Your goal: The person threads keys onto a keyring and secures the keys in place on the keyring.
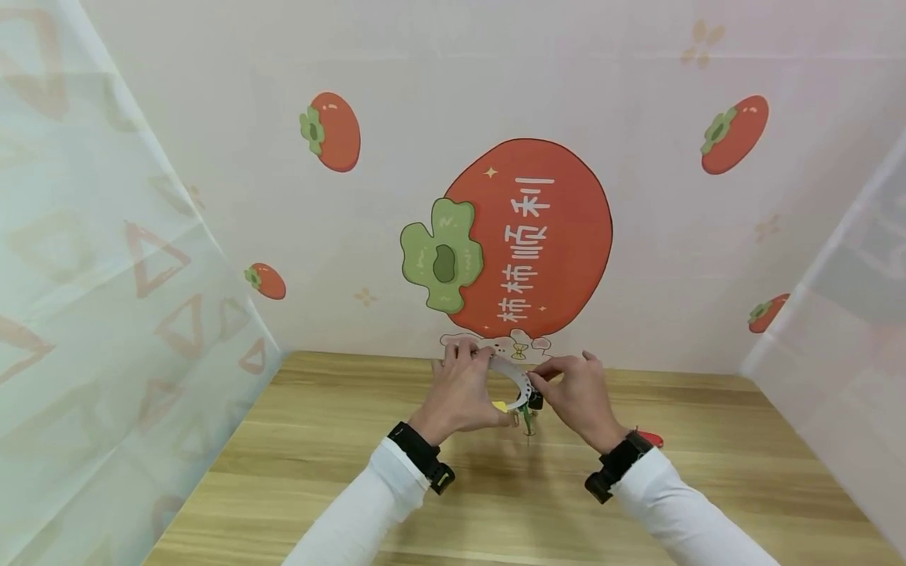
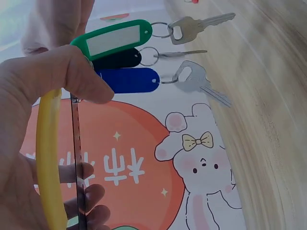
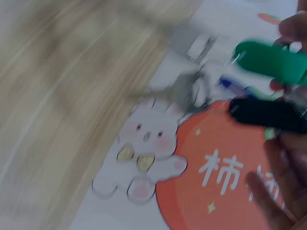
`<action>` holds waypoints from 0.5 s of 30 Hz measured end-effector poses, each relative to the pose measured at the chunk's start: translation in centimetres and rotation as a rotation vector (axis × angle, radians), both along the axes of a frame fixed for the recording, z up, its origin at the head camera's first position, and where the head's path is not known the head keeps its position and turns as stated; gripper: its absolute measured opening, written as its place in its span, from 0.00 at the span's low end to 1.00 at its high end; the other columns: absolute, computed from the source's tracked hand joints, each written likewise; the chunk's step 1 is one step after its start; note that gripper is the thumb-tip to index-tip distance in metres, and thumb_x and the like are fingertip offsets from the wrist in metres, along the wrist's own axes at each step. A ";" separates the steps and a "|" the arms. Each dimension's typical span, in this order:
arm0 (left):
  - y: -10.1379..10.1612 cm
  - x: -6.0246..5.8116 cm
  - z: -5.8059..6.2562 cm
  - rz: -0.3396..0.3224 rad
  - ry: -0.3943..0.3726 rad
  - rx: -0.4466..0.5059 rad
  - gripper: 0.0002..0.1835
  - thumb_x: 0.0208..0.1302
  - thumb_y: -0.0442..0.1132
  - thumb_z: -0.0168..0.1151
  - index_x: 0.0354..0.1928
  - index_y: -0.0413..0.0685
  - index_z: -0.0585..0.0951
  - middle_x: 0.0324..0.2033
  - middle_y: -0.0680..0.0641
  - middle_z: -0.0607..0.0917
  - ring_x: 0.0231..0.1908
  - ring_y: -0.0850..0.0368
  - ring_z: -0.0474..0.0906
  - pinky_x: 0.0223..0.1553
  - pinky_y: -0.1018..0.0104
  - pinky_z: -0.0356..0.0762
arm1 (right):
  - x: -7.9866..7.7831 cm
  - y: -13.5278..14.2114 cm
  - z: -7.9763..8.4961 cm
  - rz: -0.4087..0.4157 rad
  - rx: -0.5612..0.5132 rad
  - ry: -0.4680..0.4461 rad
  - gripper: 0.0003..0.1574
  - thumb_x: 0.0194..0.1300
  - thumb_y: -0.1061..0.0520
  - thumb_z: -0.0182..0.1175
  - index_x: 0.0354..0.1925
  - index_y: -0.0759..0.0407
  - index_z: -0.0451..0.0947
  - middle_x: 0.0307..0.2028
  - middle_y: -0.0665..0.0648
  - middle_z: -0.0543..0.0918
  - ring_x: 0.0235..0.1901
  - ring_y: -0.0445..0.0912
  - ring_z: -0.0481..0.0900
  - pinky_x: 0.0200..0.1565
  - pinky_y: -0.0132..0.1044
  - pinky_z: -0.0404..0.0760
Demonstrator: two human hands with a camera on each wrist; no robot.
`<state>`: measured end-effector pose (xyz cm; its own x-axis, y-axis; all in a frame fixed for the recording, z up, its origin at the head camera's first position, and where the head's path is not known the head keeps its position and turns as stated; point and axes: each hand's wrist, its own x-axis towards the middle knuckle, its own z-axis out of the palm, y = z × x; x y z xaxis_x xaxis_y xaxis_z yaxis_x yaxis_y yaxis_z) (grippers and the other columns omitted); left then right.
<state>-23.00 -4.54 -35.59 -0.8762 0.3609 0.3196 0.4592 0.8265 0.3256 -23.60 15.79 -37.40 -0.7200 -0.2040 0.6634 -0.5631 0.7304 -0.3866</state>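
A flat pale ring (image 1: 524, 383) with small holes along its rim and a yellow part (image 2: 49, 153) is gripped by my left hand (image 1: 458, 393). The left thumb lies near where several key tags hang from the ring: a green key tag (image 2: 117, 38), a black key tag (image 2: 120, 58) and a blue key tag (image 2: 129, 80), each with a metal key. Thumb and fingertips of my right hand (image 1: 576, 397) pinch at the ring's right rim, beside the tags. The exact spot they pinch is hidden and blurred in the right wrist view.
A red object (image 1: 650, 439) lies on the wooden table (image 1: 318, 464), partly behind the right wrist. A printed backdrop with a large persimmon picture (image 1: 531, 236) stands just behind the hands, and pale curtains (image 1: 92, 314) flank the table.
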 end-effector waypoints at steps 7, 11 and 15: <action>0.1 -0.1 -0.1 0.012 0.027 -0.023 0.48 0.35 0.55 0.82 0.63 0.44 0.76 0.59 0.37 0.71 0.60 0.39 0.64 0.48 0.41 0.68 | 0.0 -0.5 0.1 -0.006 -0.065 -0.045 0.03 0.55 0.66 0.74 0.27 0.62 0.89 0.22 0.54 0.87 0.24 0.48 0.85 0.55 0.64 0.71; -0.1 -0.2 0.0 -0.016 -0.004 0.000 0.49 0.36 0.56 0.83 0.64 0.43 0.76 0.59 0.38 0.71 0.59 0.39 0.65 0.49 0.41 0.67 | -0.1 -0.1 0.2 0.062 -0.013 0.036 0.06 0.51 0.70 0.76 0.29 0.64 0.89 0.24 0.56 0.88 0.28 0.50 0.87 0.65 0.73 0.53; -0.3 -0.3 0.1 -0.047 -0.045 0.009 0.50 0.36 0.57 0.83 0.65 0.45 0.76 0.58 0.40 0.71 0.56 0.41 0.66 0.49 0.42 0.68 | -0.4 0.1 0.3 0.114 0.070 0.135 0.10 0.47 0.70 0.78 0.29 0.64 0.88 0.25 0.55 0.88 0.31 0.49 0.88 0.65 0.73 0.53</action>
<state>-23.31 -4.85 -35.52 -0.8719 0.3990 0.2838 0.4820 0.8014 0.3542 -24.00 15.91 -37.10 -0.5947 -0.3283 0.7339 -0.6872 0.6813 -0.2520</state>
